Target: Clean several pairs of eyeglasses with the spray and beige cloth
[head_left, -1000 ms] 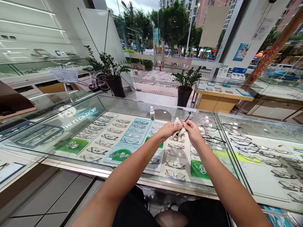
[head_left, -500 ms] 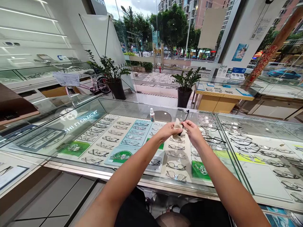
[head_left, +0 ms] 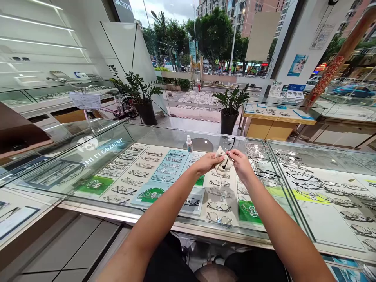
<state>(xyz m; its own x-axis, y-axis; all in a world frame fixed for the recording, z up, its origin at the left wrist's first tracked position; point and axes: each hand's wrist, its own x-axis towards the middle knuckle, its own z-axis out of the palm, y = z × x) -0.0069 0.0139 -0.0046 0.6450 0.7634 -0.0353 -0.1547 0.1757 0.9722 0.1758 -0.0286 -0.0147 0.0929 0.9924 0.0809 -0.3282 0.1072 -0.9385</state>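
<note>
My left hand (head_left: 207,162) is closed on a beige cloth (head_left: 221,169), thumb pressed on top of it. The cloth is folded around part of a pair of dark-framed glasses (head_left: 232,143), so the lenses are mostly hidden. My right hand (head_left: 239,159) pinches the glasses' frame at the cloth's right side. One dark temple arm sticks up beyond my right fingers. Both hands are close together above the glass counter. Just beyond my left hand, a small white spray bottle (head_left: 189,144) stands upright on the counter top.
Under the glass of the display counter (head_left: 164,133) lie rows of eyeglasses (head_left: 219,206) and green cards (head_left: 249,211). Another display case (head_left: 331,229) adjoins on the right. Beyond are two potted plants (head_left: 229,121), a bicycle (head_left: 117,105) and a wooden cabinet (head_left: 264,127).
The cloth has been spread wider and hangs lower around the glasses. My left thumb has shifted slightly, and both hands stay in nearly the same place.
</note>
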